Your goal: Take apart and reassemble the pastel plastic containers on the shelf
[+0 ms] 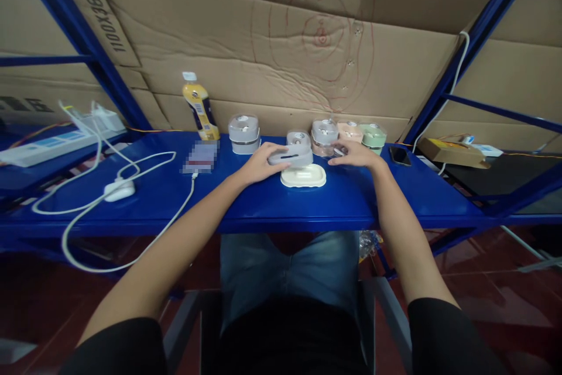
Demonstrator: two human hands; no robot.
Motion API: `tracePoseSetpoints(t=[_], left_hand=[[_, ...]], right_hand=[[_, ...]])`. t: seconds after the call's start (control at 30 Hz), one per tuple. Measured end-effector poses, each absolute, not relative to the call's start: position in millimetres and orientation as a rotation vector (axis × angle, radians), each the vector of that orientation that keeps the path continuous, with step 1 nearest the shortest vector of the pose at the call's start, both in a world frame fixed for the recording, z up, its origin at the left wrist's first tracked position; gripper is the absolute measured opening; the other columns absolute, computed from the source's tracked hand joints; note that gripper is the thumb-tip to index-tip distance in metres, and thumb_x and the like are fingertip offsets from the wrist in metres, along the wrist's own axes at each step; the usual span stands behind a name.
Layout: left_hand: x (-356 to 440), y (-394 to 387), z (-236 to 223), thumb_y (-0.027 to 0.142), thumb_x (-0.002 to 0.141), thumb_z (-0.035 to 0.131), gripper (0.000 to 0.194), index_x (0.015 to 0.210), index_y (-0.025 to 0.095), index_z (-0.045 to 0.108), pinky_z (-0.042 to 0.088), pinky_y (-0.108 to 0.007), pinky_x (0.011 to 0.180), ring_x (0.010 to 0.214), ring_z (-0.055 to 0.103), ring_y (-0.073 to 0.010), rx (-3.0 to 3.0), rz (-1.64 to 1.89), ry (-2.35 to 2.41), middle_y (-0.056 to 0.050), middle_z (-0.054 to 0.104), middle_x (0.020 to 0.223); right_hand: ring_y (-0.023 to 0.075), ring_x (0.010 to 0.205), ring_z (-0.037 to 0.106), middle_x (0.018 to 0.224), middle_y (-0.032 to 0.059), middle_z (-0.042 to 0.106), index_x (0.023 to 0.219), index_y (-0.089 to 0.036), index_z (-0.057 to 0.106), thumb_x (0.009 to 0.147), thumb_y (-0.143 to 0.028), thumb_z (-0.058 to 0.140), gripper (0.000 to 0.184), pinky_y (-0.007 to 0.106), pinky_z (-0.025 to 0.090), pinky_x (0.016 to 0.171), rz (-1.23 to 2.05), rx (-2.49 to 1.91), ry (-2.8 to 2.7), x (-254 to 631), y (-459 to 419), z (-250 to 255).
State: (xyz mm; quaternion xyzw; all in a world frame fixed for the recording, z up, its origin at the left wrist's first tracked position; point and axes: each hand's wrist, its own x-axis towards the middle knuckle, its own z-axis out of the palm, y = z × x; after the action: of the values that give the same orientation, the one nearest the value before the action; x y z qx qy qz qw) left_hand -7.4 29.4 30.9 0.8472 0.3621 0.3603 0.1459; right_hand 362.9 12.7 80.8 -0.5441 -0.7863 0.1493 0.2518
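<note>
My left hand (259, 164) grips a grey oval plastic case part (292, 156) with a dark slot in its side. The part is held above a cream oval tray (302, 176) with a wavy rim, which lies on the blue table. My right hand (355, 154) is to the right, its fingers curled around a small greyish piece (339, 151) too unclear to name. Just behind the hands stand a grey box with a clear lid (299, 139) and a taller grey box (325, 135).
Along the back stand another grey box (244, 134), a pink box (350, 131), a green box (373, 136) and a yellow bottle (200, 107). A phone (399, 155) lies at right. White cables (175, 211) and a charger (119, 189) spread across the left side.
</note>
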Motion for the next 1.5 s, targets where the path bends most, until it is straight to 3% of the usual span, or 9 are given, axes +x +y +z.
tracePoseSetpoints(t=[0.1, 0.27, 0.43, 0.63, 0.87, 1.13, 1.4, 1.5], left_hand=[[7, 18, 30, 0.064, 0.083, 0.086, 0.083, 0.150, 0.023, 0.061, 0.049, -0.058, 0.125, 0.142, 0.064, -0.0380, 2.424, 1.059, 0.953, -0.017, 0.066, 0.153], [27, 10, 21, 0.063, 0.068, 0.098, 0.117, 0.163, 0.019, 0.044, 0.049, -0.062, 0.124, 0.149, 0.060, -0.0454, 2.381, 0.995, 0.904, -0.024, 0.060, 0.162], [37, 10, 17, 0.063, 0.064, 0.100, 0.124, 0.164, 0.018, 0.042, 0.049, -0.062, 0.124, 0.152, 0.058, -0.0485, 2.351, 1.018, 0.852, -0.026, 0.058, 0.164], [38, 11, 20, 0.063, 0.059, 0.102, 0.139, 0.170, 0.018, 0.032, 0.048, -0.067, 0.123, 0.152, 0.057, -0.0524, 2.321, 0.954, 0.927, -0.028, 0.058, 0.164], [42, 8, 23, 0.056, 0.062, 0.102, 0.136, 0.172, 0.022, 0.030, 0.053, -0.067, 0.117, 0.145, 0.064, -0.0508, 2.328, 0.998, 0.888, -0.025, 0.065, 0.157], [42, 10, 22, 0.059, 0.060, 0.103, 0.137, 0.171, 0.019, 0.033, 0.046, -0.067, 0.126, 0.158, 0.051, -0.0518, 2.417, 0.996, 0.950, -0.027, 0.051, 0.171], [45, 9, 20, 0.059, 0.064, 0.102, 0.134, 0.172, 0.020, 0.033, 0.048, -0.067, 0.124, 0.156, 0.053, -0.0507, 2.435, 1.027, 0.966, -0.025, 0.052, 0.170], [45, 9, 22, 0.059, 0.065, 0.103, 0.128, 0.168, 0.019, 0.040, 0.048, -0.064, 0.125, 0.154, 0.055, -0.0490, 2.460, 1.044, 0.964, -0.025, 0.054, 0.168]], right_hand=[[0.0385, 0.137, 0.070, 0.149, 0.0097, 0.075, 0.146, -0.031, 0.073, 0.072, -0.064, 0.095, 0.084, 0.062, 0.056, 0.119, 0.365, -1.249, -2.157, 347, 5, 83], [0.0378, 0.140, 0.069, 0.152, 0.0075, 0.074, 0.151, -0.032, 0.071, 0.070, -0.057, 0.098, 0.088, 0.059, 0.054, 0.122, 0.421, -1.004, -2.339, 308, -3, 77], [0.0397, 0.146, 0.065, 0.156, 0.0105, 0.071, 0.153, -0.029, 0.071, 0.069, -0.054, 0.100, 0.093, 0.061, 0.047, 0.129, 0.346, -0.933, -2.447, 289, 1, 65], [0.0397, 0.145, 0.065, 0.155, 0.0115, 0.072, 0.154, -0.027, 0.070, 0.072, -0.048, 0.098, 0.089, 0.061, 0.049, 0.127, 0.255, -0.855, -2.506, 288, 2, 67], [0.0389, 0.145, 0.065, 0.154, 0.0095, 0.072, 0.154, -0.029, 0.070, 0.073, -0.042, 0.097, 0.086, 0.058, 0.050, 0.125, 0.222, -0.813, -2.540, 284, 0, 73], [0.0405, 0.150, 0.062, 0.161, 0.0124, 0.066, 0.157, -0.027, 0.068, 0.075, -0.047, 0.097, 0.090, 0.061, 0.047, 0.128, 0.264, -0.762, -2.559, 287, 10, 68], [0.0407, 0.148, 0.063, 0.161, 0.0116, 0.068, 0.156, -0.026, 0.069, 0.072, -0.043, 0.098, 0.090, 0.059, 0.048, 0.127, 0.256, -0.787, -2.565, 285, 9, 72], [0.0406, 0.145, 0.065, 0.157, 0.0112, 0.070, 0.158, -0.027, 0.067, 0.071, -0.047, 0.099, 0.094, 0.060, 0.050, 0.125, 0.300, -0.854, -2.516, 291, 12, 70]])
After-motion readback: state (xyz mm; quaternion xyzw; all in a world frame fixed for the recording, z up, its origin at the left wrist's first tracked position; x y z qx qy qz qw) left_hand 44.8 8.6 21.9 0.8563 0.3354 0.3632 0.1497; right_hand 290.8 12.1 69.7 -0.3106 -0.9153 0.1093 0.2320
